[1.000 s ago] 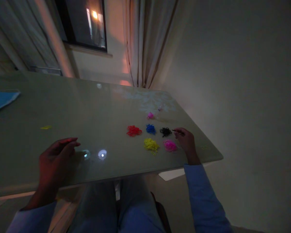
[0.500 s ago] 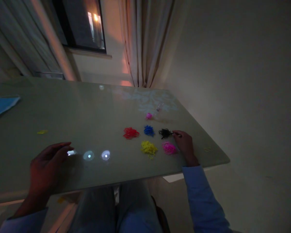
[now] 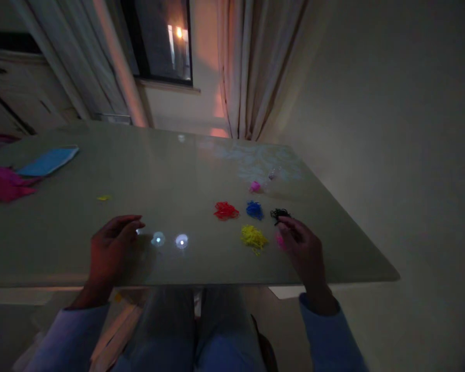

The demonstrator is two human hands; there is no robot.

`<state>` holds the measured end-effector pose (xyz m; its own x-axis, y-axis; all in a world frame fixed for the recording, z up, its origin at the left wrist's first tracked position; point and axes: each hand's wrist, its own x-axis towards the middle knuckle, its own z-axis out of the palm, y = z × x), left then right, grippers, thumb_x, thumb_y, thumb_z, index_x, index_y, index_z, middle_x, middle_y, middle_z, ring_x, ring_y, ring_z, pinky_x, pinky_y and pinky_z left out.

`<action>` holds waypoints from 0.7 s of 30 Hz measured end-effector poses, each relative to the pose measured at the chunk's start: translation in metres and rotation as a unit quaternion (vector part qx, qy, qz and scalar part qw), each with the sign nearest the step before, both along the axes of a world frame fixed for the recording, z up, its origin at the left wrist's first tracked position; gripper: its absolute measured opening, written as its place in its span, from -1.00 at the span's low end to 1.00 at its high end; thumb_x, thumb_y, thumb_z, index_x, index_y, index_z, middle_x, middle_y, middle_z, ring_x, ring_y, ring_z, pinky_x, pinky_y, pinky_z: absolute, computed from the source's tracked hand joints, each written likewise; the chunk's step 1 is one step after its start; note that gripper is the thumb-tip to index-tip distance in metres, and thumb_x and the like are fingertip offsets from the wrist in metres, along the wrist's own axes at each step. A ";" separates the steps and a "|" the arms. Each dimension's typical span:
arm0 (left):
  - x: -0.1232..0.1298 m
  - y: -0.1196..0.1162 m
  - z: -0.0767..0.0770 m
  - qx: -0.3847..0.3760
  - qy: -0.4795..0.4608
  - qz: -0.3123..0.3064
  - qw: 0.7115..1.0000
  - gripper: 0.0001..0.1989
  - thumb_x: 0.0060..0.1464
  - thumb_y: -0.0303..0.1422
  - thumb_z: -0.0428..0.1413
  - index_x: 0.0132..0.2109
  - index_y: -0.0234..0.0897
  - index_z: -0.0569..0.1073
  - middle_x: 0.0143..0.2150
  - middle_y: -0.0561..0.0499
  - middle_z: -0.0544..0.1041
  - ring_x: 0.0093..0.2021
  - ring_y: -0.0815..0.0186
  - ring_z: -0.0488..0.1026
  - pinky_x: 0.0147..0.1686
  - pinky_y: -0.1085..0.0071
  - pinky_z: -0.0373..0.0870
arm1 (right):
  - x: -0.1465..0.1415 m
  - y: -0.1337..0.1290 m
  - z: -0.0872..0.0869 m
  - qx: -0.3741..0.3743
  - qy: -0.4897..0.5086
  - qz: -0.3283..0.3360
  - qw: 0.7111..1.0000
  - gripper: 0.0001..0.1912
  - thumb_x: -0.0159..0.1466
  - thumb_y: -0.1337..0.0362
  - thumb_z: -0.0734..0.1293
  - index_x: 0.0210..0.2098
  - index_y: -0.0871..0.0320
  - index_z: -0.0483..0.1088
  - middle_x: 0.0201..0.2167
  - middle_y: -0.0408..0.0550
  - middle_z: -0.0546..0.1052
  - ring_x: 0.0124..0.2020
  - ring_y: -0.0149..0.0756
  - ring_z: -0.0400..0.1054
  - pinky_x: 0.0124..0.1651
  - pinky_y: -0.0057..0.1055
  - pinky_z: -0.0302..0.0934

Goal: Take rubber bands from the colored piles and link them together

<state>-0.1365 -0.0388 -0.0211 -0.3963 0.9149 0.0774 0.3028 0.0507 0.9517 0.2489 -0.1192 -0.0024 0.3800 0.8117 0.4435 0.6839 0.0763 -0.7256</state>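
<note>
Small piles lie on the glossy table: red point(image 3: 226, 211), blue point(image 3: 254, 210), yellow point(image 3: 253, 237), black point(image 3: 279, 213) and pink point(image 3: 281, 241). My right hand point(image 3: 301, 248) is pinched at the near edge of the black pile, over the pink one, which it partly covers. A dark bit shows at its fingertips, perhaps a black band. At the left, my left hand point(image 3: 114, 245) hovers over the table with thumb and fingertips close together; what they hold, if anything, is too small to name.
Behind the piles lie a pink bundle point(image 3: 254, 186) and a clear plastic item point(image 3: 272, 178). A yellow bit point(image 3: 104, 198), a blue mask point(image 3: 49, 161) and a magenta cloth point(image 3: 5, 183) are at the left. A wall borders the right.
The view has swung left, bringing the magenta cloth into sight. My right hand has come back from the black pile's right side to its near side, now over the pink pile.
</note>
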 end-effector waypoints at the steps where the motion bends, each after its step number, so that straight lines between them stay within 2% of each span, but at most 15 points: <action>1: 0.000 0.001 -0.001 0.006 -0.010 -0.006 1.000 -0.65 -0.15 -0.15 0.20 -0.23 -0.27 0.57 -0.35 0.01 0.58 -0.40 0.32 0.40 -0.38 0.45 0.33 | -0.018 -0.002 0.002 -0.009 0.001 0.051 0.999 -0.71 0.31 0.12 0.31 -0.14 0.16 0.57 -0.28 0.02 0.63 -0.39 -0.29 0.46 -0.32 -0.41 0.32; 3: 0.000 0.002 -0.002 0.017 -0.034 -0.013 0.999 -0.65 -0.15 -0.16 0.21 -0.23 -0.29 0.56 -0.36 0.00 0.58 -0.41 0.32 0.41 -0.40 0.44 0.34 | -0.054 -0.005 0.002 -0.019 0.004 0.150 0.989 -0.75 0.32 0.17 0.32 -0.12 0.15 0.56 -0.29 -0.01 0.63 -0.39 -0.32 0.46 -0.31 -0.44 0.32; 6: 0.000 0.003 -0.005 0.044 -0.045 -0.022 0.998 -0.70 -0.12 -0.19 0.20 -0.27 -0.30 0.55 -0.38 0.00 0.57 -0.45 0.34 0.38 -0.44 0.46 0.32 | -0.102 0.001 -0.006 -0.036 0.020 0.253 0.967 -0.73 0.35 0.22 0.30 -0.05 0.17 0.54 -0.31 -0.02 0.63 -0.39 -0.34 0.45 -0.29 -0.46 0.32; 9: 0.000 0.004 -0.008 0.059 -0.062 -0.036 0.996 -0.74 -0.09 -0.23 0.18 -0.27 -0.31 0.54 -0.41 0.02 0.56 -0.50 0.38 0.35 -0.49 0.49 0.28 | -0.138 0.018 -0.020 -0.066 0.034 0.314 0.947 -0.72 0.36 0.22 0.29 -0.02 0.17 0.53 -0.29 -0.01 0.64 -0.37 -0.33 0.47 -0.26 -0.44 0.33; 11: -0.001 0.005 -0.010 0.062 -0.074 -0.043 0.994 -0.74 -0.06 -0.24 0.18 -0.25 -0.32 0.54 -0.41 0.02 0.55 -0.52 0.40 0.34 -0.51 0.49 0.27 | -0.153 0.031 -0.028 -0.082 0.011 0.332 0.940 -0.74 0.36 0.22 0.29 -0.06 0.16 0.55 -0.25 0.02 0.64 -0.30 -0.28 0.50 -0.21 -0.40 0.33; 15: -0.001 0.005 -0.014 0.066 -0.101 -0.056 0.991 -0.74 -0.03 -0.23 0.18 -0.24 -0.32 0.53 -0.39 0.01 0.56 -0.51 0.40 0.36 -0.50 0.50 0.29 | -0.163 0.044 -0.036 -0.092 -0.043 0.326 0.940 -0.77 0.36 0.25 0.27 -0.18 0.13 0.58 -0.21 0.03 0.64 -0.20 -0.20 0.51 -0.11 -0.33 0.31; 21: -0.012 0.013 -0.017 0.040 -0.095 -0.144 0.984 -0.67 0.00 -0.16 0.18 -0.18 -0.33 0.54 -0.35 -0.04 0.58 -0.48 0.36 0.43 -0.46 0.45 0.36 | -0.148 0.040 -0.038 -0.094 0.033 0.336 0.937 -0.75 0.35 0.17 0.28 -0.20 0.13 0.57 -0.26 0.00 0.63 -0.23 -0.23 0.51 -0.17 -0.38 0.34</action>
